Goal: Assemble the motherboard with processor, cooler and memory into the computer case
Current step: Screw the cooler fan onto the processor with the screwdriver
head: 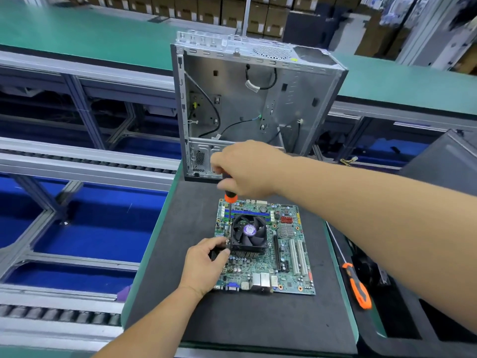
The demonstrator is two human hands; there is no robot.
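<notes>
Green motherboard [268, 251] carries black fan cooler [248, 233].

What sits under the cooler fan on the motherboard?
Under the black cooler fan, metal heatsink fins show at its near edge, resting on the motherboard. The fan and heatsink cover whatever lies beneath, so no processor can be seen.
</notes>
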